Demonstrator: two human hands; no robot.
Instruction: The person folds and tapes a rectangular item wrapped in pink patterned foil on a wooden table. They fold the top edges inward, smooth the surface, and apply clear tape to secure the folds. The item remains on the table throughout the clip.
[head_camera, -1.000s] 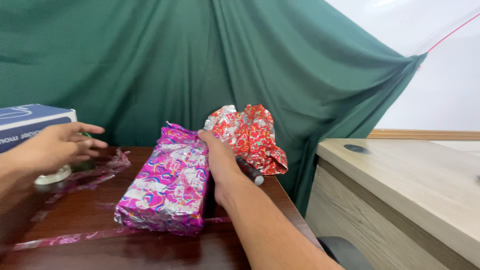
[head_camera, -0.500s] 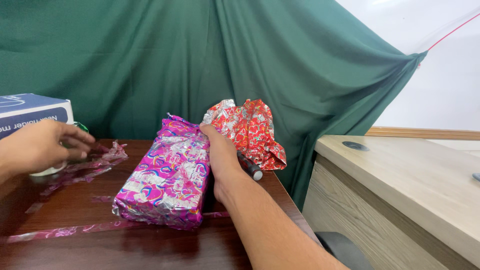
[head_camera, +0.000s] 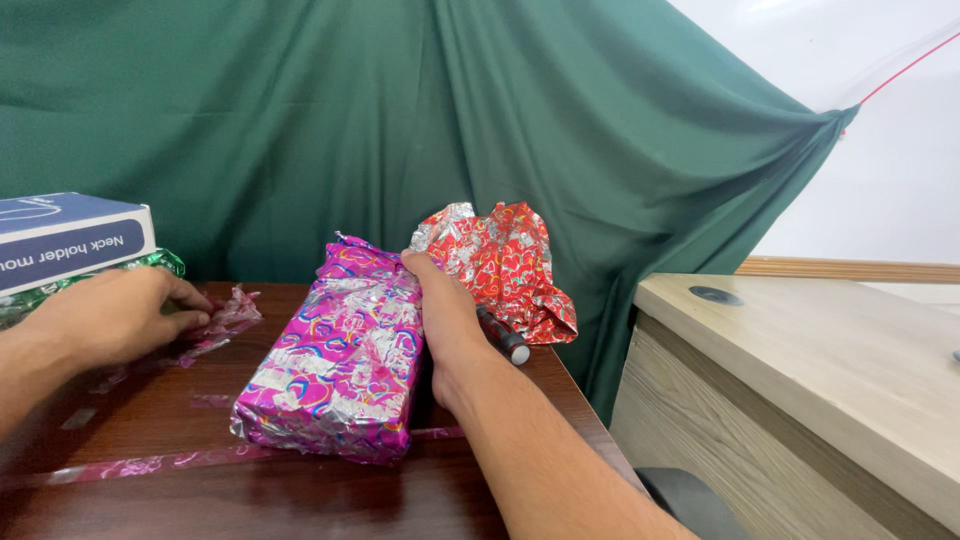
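A box wrapped in shiny pink foil (head_camera: 335, 355) lies on the dark wooden table (head_camera: 300, 500). My right hand (head_camera: 445, 320) grips its right side, with the thumb on the top edge. My left hand (head_camera: 110, 315) lies palm down at the table's left, fingers curled over torn pink foil scraps (head_camera: 228, 308). Whatever is under that palm is hidden.
Crumpled red foil (head_camera: 500, 262) sits behind the box, with a black-handled tool (head_camera: 503, 338) beside my right wrist. A blue and white carton (head_camera: 70, 238) rests on green foil (head_camera: 155, 262) at far left. A pink foil strip (head_camera: 200, 460) lies in front. A light wooden desk (head_camera: 820, 370) stands to the right.
My left hand has come down from hovering onto the table and now covers the white ring that showed beneath it. My right hand and the pink box have stayed put.
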